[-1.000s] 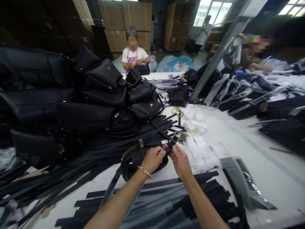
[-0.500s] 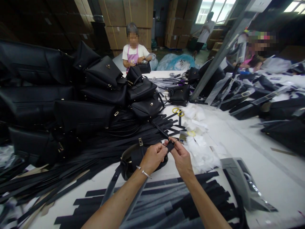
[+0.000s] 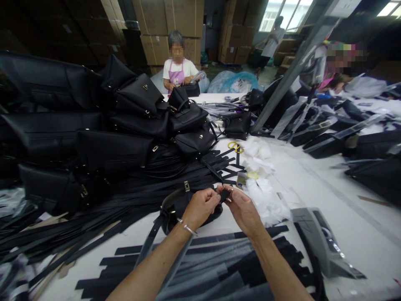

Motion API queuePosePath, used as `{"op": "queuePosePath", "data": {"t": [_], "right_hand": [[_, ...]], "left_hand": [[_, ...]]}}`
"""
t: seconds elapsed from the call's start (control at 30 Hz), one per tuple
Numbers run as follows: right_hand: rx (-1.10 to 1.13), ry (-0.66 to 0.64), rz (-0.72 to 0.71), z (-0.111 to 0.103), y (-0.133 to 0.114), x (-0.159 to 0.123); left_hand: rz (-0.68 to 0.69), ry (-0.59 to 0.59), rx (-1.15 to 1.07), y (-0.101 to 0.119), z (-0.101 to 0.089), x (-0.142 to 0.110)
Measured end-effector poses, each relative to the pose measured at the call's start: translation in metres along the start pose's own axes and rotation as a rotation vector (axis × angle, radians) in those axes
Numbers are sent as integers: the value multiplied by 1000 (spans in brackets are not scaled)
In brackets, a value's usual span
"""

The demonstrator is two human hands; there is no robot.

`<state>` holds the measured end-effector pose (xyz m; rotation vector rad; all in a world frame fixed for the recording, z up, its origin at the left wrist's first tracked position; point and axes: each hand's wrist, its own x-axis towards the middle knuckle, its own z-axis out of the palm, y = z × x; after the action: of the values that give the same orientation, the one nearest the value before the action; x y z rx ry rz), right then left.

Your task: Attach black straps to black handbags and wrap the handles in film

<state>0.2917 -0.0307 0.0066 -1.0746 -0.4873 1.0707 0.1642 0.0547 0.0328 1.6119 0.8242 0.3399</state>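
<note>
In the middle of the head view, my left hand (image 3: 202,205) pinches a black strap (image 3: 223,195) close to its end. My right hand (image 3: 242,205) is closed on the same strap end, where a gold buckle (image 3: 228,188) shows edge-on between the fingers. Just behind my left hand lies a black handbag (image 3: 169,205) with a gold clasp (image 3: 186,186) standing up from it. The bag is partly hidden by my left hand and wrist. Below my forearms, many flat black straps (image 3: 206,267) lie side by side on the white table (image 3: 313,179).
Black handbags (image 3: 115,146) are piled at the left, above a heap of loose straps (image 3: 131,192). Yellow-handled scissors (image 3: 234,146) lie near white scraps (image 3: 263,196). A grey device (image 3: 322,238) sits at the right. Across the table, a person in a purple apron (image 3: 177,75) handles a bag.
The buckle, face-on a second ago, has tilted and is now seen edge-on between my fingers. My right hand has shifted slightly; my left hand keeps its grip on the strap.
</note>
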Motion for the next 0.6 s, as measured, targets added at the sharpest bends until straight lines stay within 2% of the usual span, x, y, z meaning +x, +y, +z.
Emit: {"op": "queuePosePath", "data": {"t": [0.17, 0.33, 0.5, 0.6], "right_hand": [[17, 21, 18, 3, -2, 1], [82, 117, 37, 5, -4, 5], [125, 62, 63, -1, -8, 8], [78, 21, 74, -8, -11, 10]], "left_hand": [[14, 11, -3, -2, 0, 2], [-73, 41, -106, -9, -3, 5], [-164, 99, -247, -17, -10, 4], [-186, 108, -278, -22, -13, 2]]}}
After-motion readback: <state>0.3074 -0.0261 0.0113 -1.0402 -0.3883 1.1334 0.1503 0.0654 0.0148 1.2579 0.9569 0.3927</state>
